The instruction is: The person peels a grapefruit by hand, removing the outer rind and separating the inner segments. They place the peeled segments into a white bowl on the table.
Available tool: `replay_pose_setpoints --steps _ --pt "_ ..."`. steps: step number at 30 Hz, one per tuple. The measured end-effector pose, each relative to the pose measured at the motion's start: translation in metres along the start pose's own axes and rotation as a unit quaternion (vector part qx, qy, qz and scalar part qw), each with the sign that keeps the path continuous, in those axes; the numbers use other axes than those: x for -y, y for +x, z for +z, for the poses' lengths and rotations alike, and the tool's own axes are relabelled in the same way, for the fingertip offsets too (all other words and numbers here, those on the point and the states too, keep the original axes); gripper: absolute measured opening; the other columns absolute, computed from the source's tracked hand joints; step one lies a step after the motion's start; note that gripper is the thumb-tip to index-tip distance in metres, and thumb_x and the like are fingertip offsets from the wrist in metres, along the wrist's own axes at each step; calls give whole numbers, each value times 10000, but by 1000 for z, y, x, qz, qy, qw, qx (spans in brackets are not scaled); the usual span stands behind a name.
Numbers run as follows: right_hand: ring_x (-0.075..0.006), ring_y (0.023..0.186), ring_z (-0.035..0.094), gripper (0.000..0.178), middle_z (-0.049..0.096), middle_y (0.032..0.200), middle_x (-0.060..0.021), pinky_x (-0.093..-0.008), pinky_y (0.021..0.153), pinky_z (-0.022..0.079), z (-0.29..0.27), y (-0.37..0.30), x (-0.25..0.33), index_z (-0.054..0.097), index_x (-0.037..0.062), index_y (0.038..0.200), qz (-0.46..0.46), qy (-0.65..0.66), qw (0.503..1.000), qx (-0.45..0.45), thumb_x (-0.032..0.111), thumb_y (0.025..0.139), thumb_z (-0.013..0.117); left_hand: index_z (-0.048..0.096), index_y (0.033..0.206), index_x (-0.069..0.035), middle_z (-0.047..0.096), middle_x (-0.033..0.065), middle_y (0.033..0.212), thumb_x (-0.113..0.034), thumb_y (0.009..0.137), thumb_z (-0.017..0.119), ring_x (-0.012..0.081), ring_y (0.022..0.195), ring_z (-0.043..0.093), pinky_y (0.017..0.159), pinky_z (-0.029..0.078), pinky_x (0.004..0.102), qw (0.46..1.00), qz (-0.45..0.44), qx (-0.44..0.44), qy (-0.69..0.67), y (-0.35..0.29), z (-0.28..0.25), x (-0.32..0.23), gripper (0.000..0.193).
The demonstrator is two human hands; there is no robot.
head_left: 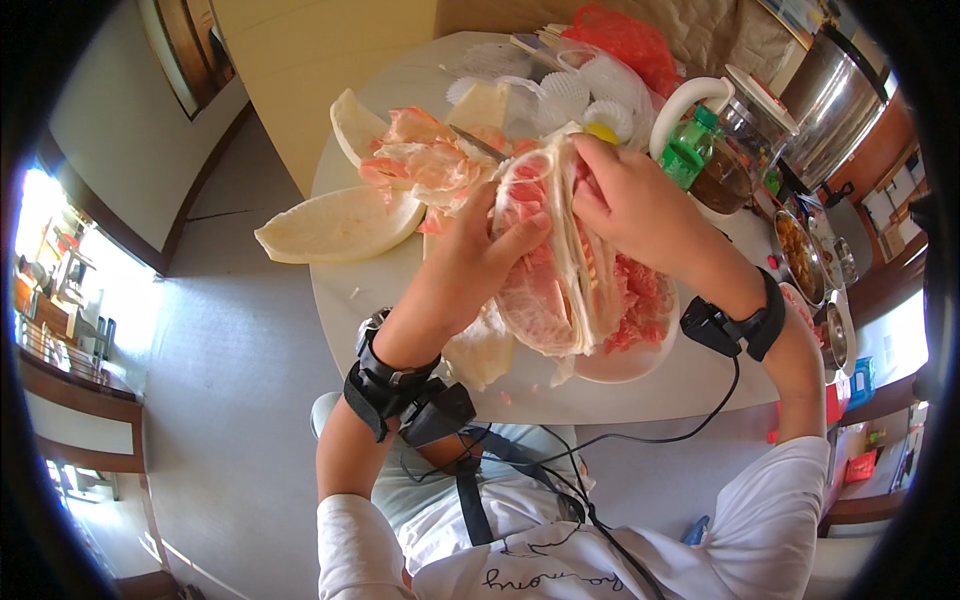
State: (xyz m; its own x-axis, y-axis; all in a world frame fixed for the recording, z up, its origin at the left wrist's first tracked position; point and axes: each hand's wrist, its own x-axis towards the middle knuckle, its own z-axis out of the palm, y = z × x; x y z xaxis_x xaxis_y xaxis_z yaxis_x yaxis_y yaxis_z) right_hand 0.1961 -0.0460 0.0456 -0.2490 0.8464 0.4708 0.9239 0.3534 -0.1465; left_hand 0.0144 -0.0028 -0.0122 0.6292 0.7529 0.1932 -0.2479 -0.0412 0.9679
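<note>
A peeled pomelo point(536, 298) with pink flesh and white pith is held between my two hands above the near part of the table. My left hand point(487, 246) grips its left side, thumb pressed on the flesh. My right hand point(632, 196) holds the upper right, its fingers curled at the white membrane along a split. Under the fruit's right side is a white plate point(628, 368) with loose pink pulp point(645, 300). A knife point(478, 143), partly hidden, lies beyond my left hand beside a heap of membrane scraps point(428, 160).
Thick pale rind pieces point(345, 226) lie on the white table point(345, 290) at left. White foam netting point(590, 95) and a red plastic bag point(630, 45) are at the back. A green bottle point(690, 150), a glass pitcher point(745, 140), a steel pot point(832, 105) and food bowls point(797, 250) line the right.
</note>
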Motion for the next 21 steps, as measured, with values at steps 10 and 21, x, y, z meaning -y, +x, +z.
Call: replay_pose_setpoints --steps 10,21 --pt "-186 632 577 362 605 770 -142 -326 608 470 -28 -9 -19 470 -4 1205 67 175 976 112 191 906 525 462 1201 34 589 79 1040 -176 888 599 95 901 560 759 481 244 995 -11 32 -95 1 -6 -5 401" --pt "-113 620 510 219 547 683 -60 -265 601 421 -4 -34 -9 490 7 1113 97 295 949 -50 154 979 398 500 1194 6 623 105 1049 -68 813 666 187 879 654 737 574 326 965 -156 63 -202 -3 2 -16 422"
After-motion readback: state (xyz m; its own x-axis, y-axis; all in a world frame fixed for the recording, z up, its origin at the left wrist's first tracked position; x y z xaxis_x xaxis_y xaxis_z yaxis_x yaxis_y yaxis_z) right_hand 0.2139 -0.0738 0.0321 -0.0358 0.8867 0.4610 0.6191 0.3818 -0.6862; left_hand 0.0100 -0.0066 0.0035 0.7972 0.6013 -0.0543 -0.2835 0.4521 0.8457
